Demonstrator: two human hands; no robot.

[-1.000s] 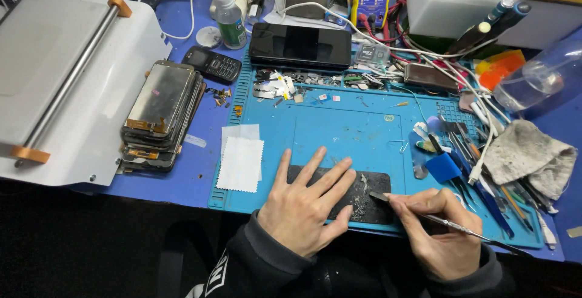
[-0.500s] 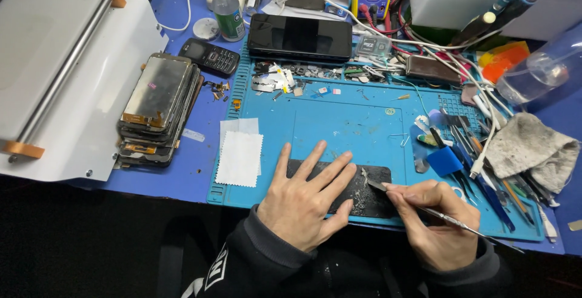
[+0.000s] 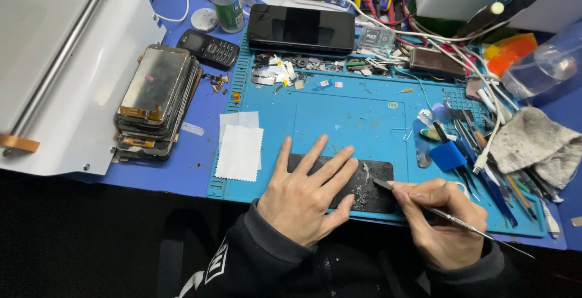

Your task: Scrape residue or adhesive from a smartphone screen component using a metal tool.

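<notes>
Clearly scraping is in hand: the left hand (image 3: 306,198) lies spread flat, pinning the dark phone panel (image 3: 364,184) to the blue mat (image 3: 339,122), while the right hand (image 3: 442,222) grips a thin metal scraper (image 3: 424,208) at its cracked edge. Residue there likely needs steady, shallow strokes.

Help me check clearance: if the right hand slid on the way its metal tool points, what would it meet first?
Probably the left hand: the right hand aims the metal tool leftward across the black phone panel, toward those fingers.

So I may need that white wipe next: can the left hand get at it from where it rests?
Probably yes: the left hand lies flat on the dark phone panel, and the white wipe sits just left on the blue mat, nothing between.
</notes>
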